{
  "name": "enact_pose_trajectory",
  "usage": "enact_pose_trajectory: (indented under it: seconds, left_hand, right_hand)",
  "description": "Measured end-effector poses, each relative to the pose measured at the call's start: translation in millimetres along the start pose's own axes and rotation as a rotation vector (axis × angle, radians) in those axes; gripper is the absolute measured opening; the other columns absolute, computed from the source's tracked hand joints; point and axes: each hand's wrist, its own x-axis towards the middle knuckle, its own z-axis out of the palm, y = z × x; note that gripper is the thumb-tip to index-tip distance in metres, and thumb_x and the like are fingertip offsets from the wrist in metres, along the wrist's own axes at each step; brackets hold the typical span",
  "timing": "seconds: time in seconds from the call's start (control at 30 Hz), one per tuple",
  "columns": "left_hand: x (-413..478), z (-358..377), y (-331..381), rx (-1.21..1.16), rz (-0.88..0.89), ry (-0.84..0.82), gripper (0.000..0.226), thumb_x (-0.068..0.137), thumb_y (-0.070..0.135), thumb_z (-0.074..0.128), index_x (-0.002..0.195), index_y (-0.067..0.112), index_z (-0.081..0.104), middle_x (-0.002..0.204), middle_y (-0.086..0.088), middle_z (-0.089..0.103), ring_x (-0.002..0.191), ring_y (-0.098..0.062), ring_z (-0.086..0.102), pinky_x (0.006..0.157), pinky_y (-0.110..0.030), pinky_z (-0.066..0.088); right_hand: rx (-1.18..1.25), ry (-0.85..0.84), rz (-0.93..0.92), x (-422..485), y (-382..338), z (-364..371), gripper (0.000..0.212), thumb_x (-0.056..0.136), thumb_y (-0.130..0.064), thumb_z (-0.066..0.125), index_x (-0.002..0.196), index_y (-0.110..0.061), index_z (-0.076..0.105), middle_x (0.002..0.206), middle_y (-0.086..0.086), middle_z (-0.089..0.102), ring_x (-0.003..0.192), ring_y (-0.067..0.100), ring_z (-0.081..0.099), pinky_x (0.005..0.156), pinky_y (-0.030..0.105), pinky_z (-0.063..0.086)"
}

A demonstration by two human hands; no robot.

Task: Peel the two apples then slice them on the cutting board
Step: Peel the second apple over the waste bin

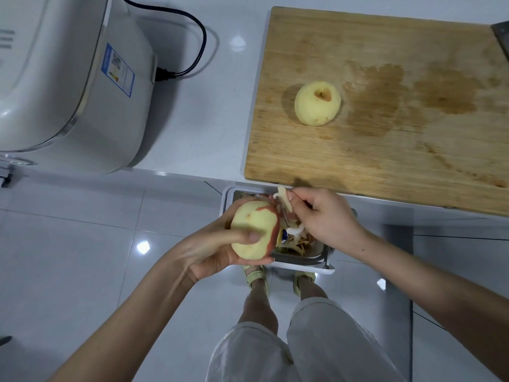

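Over the bin full of peels, your left grip is curled around the half-peeled apple, with the thumb across its front. A strip of red skin runs down its right side. Your right grip pinches the peeler, its blade at that red edge. Up on the bench, the peeled apple sits on the wooden cutting board, near its left edge.

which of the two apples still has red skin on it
The apple held in the left hand over the bin; a red strip remains on its side. The apple on the cutting board is bare.
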Motion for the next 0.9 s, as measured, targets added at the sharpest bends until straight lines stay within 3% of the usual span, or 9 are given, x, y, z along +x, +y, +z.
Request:
enact_pose_trajectory:
  seconds: [0.1,0.17,0.27,0.4,0.57,0.67,0.8,0.9]
  left_hand:
    - [1.3,5.9,0.4,0.066,0.004,0.053,0.057,0.064,0.008,0.075,0.115,0.026,0.06,0.108,-0.007,0.066,0.091,-0.028,0.068,0.069,-0.042,0.057]
    - [2.3,8.2,2.6,0.178,0.006,0.08,0.065,0.058,0.008,0.078,0.117,0.023,0.055,0.1,-0.006,0.068,0.087,-0.023,0.069,0.067,-0.036,0.056]
    - [4.0,10.8,5.6,0.444,0.006,0.066,0.065,0.05,0.015,0.081,0.11,0.02,0.057,0.09,0.002,0.069,0.084,-0.012,0.066,0.07,-0.025,0.052]
    - [6.1,12.5,7.1,0.571,0.036,0.114,0.05,0.052,0.007,0.075,0.097,0.023,0.06,0.078,0.011,0.068,0.076,-0.003,0.064,0.068,-0.019,0.051]
    - [2.2,2.6,6.9,0.474,0.019,0.125,0.078,0.038,0.02,0.083,0.112,0.022,0.056,0.094,0.0,0.069,0.085,-0.012,0.067,0.07,-0.027,0.053]
    - [-2.7,-0.3,9.8,0.335,0.051,0.08,0.08,0.038,0.015,0.081,0.113,0.022,0.056,0.097,-0.002,0.069,0.09,-0.017,0.068,0.07,-0.03,0.055]
    - [0.0,-0.2,12.7,0.239,0.075,0.053,0.08,0.041,0.011,0.08,0.117,0.02,0.056,0.099,-0.005,0.069,0.093,-0.021,0.068,0.07,-0.029,0.055]
    - [1.4,-2.6,9.6,0.261,0.074,0.051,0.077,0.044,0.014,0.082,0.116,0.022,0.058,0.1,-0.005,0.069,0.095,-0.021,0.067,0.072,-0.029,0.054]
  right_hand:
    - [-0.15,0.159,-0.147,-0.2,-4.4,-0.1,0.045,0.096,-0.038,0.036,0.069,-0.011,0.062,0.048,0.003,0.053,0.048,0.02,0.05,0.051,0.028,0.04]
    - [-0.249,0.268,-0.329,3.0,-9.7,-2.7,0.043,0.093,-0.035,0.036,0.067,-0.016,0.064,0.048,-0.002,0.055,0.048,0.02,0.054,0.05,0.027,0.042]
    - [-0.397,0.281,-0.572,10.1,-19.3,-4.4,0.038,0.093,-0.03,0.041,0.073,-0.019,0.071,0.055,-0.004,0.063,0.053,0.019,0.059,0.057,0.026,0.041]
    - [-0.621,0.258,-0.72,16.3,-27.1,2.2,0.031,0.09,-0.028,0.048,0.07,-0.02,0.07,0.055,-0.006,0.062,0.052,0.019,0.055,0.058,0.028,0.032]
    - [-0.416,0.261,-0.619,17.5,-8.4,-5.6,0.033,0.092,-0.028,0.046,0.076,-0.02,0.074,0.057,-0.005,0.065,0.052,0.017,0.06,0.059,0.023,0.038]
    - [-0.391,0.223,-0.497,14.0,12.4,-2.9,0.029,0.09,-0.025,0.048,0.08,-0.02,0.074,0.054,-0.005,0.063,0.049,0.017,0.06,0.061,0.019,0.035]
    - [-0.261,0.253,-0.342,8.7,9.9,-0.6,0.034,0.09,-0.027,0.043,0.073,-0.02,0.071,0.046,-0.009,0.054,0.043,0.012,0.053,0.051,0.013,0.023]
    - [-0.179,0.325,-0.371,6.3,-2.4,-7.7,0.033,0.092,-0.028,0.043,0.078,-0.02,0.072,0.051,-0.009,0.057,0.048,0.012,0.055,0.048,0.019,0.035]
